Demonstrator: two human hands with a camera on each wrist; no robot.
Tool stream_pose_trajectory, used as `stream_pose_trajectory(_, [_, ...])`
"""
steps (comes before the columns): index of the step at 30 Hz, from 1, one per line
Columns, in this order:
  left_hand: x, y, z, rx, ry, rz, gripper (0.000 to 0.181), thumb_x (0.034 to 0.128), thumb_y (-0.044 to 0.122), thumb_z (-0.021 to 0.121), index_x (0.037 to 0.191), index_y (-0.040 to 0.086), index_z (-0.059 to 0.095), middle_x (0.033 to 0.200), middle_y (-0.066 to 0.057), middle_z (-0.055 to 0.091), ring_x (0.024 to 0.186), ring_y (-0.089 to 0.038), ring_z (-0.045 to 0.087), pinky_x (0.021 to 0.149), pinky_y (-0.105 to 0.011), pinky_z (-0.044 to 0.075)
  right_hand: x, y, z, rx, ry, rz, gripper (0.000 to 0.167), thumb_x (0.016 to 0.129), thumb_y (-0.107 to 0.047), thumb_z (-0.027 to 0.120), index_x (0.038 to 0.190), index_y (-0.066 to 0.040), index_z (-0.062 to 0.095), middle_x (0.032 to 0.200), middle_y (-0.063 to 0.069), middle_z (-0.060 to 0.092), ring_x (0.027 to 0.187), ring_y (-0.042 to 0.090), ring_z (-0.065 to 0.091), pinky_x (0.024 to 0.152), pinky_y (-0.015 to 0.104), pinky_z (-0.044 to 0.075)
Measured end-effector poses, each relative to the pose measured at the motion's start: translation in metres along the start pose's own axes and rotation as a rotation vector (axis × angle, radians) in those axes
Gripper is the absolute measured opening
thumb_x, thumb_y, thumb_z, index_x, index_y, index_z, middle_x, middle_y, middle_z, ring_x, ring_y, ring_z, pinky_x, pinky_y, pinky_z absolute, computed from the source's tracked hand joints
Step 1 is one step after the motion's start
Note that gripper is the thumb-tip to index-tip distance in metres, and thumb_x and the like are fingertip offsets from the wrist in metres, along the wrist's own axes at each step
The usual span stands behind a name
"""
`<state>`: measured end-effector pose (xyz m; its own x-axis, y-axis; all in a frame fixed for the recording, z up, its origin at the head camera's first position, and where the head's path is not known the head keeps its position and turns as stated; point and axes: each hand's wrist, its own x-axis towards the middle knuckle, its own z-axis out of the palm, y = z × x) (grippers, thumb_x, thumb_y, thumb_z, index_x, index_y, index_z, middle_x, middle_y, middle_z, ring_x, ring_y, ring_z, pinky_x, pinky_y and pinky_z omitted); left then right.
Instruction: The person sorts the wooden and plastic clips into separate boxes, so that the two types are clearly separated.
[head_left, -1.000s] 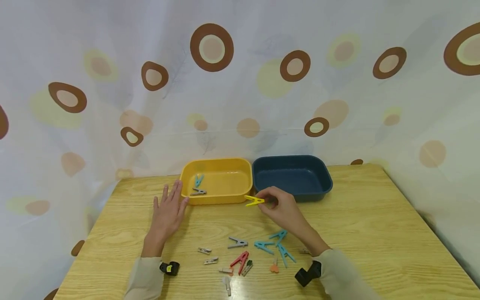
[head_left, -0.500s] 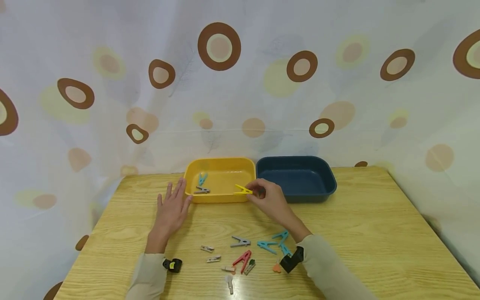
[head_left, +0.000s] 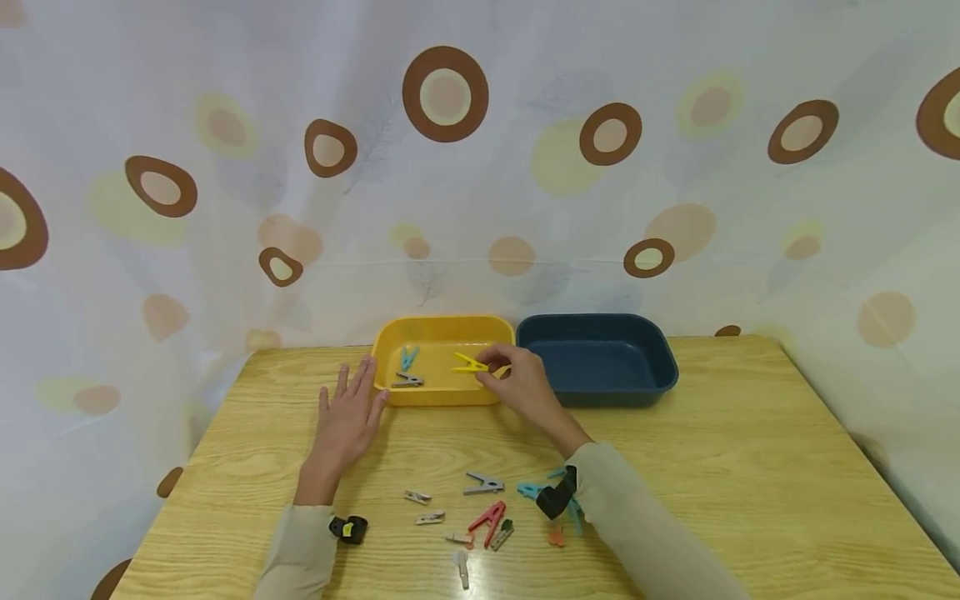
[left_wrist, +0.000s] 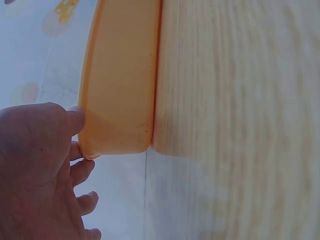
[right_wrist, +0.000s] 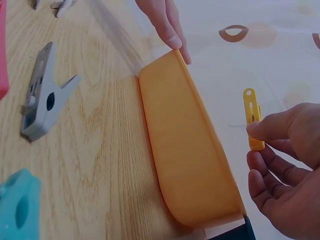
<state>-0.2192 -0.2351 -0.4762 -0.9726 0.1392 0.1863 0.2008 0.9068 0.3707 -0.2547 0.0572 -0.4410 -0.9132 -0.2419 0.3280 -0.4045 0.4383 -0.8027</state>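
Hands reach forward, left [head_left: 348, 422] spread against the yellow tray [head_left: 438, 398], right [head_left: 525, 390] pinching a yellow clip [head_left: 476, 366] over it.

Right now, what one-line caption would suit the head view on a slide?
Right hand pinches a yellow clothespin over the yellow tray while the left hand touches its left end.

Left hand [head_left: 347, 422] splayed, straight-fingered; right hand [head_left: 527, 387] curled in pinch

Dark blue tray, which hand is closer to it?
Right. The right hand is near the left end of the dark blue tray, pinching a yellow clothespin; the left hand touches the left end of the yellow tray.
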Motion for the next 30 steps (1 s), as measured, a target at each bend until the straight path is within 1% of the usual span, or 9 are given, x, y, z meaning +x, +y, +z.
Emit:
stream_pose_trajectory(5, [0.001, 0.001, 0.001, 0.000, 0.009, 0.005, 0.064, 0.1128, 0.039, 0.037, 0.164, 0.005, 0.021, 0.170, -0.012, 0.020, 0.155, -0.043, 0.010, 0.115, -0.075, 0.008, 0.008, -0.002, 0.005, 0.010, -0.024, 0.007, 0.017, 0.090, -0.004, 0.079, 0.106, -0.006, 0.075, 0.094, 0.004, 0.070, 0.086, 0.019, 0.063, 0.071, 0.029, 0.055])
stream_pose_trajectory(10, [0.001, 0.001, 0.001, -0.003, 0.012, 0.005, 0.063, 0.1127, 0.037, 0.038, 0.164, 0.005, 0.021, 0.169, -0.012, 0.021, 0.155, -0.043, 0.009, 0.115, -0.076, 0.008, 0.017, -0.001, 0.013, -0.003, -0.063, 0.019, 0.016, 0.090, -0.003, 0.079, 0.105, -0.003, 0.074, 0.095, 0.006, 0.071, 0.086, 0.021, 0.065, 0.070, 0.030, 0.057])
stream_pose_trajectory(17, [0.000, 0.002, -0.001, 0.001, 0.015, 0.001, 0.063, 0.1129, 0.038, 0.037, 0.164, 0.005, 0.021, 0.169, -0.013, 0.021, 0.155, -0.044, 0.010, 0.115, -0.076, 0.007, 0.031, -0.001, 0.023, -0.015, -0.118, 0.053, 0.014, 0.090, -0.003, 0.078, 0.104, -0.004, 0.075, 0.100, 0.007, 0.072, 0.088, 0.023, 0.065, 0.080, 0.035, 0.056])
stream_pose_trajectory(22, [-0.001, 0.002, -0.001, 0.005, 0.013, 0.000, 0.063, 0.1130, 0.038, 0.036, 0.164, 0.004, 0.020, 0.170, -0.011, 0.019, 0.155, -0.044, 0.010, 0.115, -0.076, 0.008, 0.038, -0.001, 0.028, -0.023, -0.152, 0.085, 0.013, 0.092, -0.004, 0.077, 0.105, -0.004, 0.075, 0.101, 0.007, 0.071, 0.091, 0.023, 0.065, 0.079, 0.034, 0.057])
stream_pose_trajectory(26, [0.000, 0.002, 0.000, -0.002, 0.006, 0.002, 0.063, 0.1131, 0.038, 0.036, 0.165, 0.005, 0.019, 0.170, -0.011, 0.018, 0.155, -0.043, 0.008, 0.115, -0.076, 0.006, 0.044, 0.002, 0.031, -0.040, -0.161, 0.086, 0.012, 0.091, -0.002, 0.077, 0.103, -0.002, 0.075, 0.096, 0.008, 0.070, 0.087, 0.023, 0.065, 0.074, 0.032, 0.057])
stream_pose_trajectory(30, [-0.001, 0.003, -0.001, -0.002, 0.000, 0.000, 0.063, 0.1129, 0.036, 0.038, 0.165, 0.005, 0.018, 0.170, -0.012, 0.018, 0.155, -0.042, 0.006, 0.115, -0.076, 0.006, 0.049, 0.008, 0.035, -0.081, -0.173, 0.080, 0.011, 0.090, -0.001, 0.078, 0.100, -0.002, 0.075, 0.090, 0.006, 0.069, 0.081, 0.020, 0.063, 0.072, 0.031, 0.056])
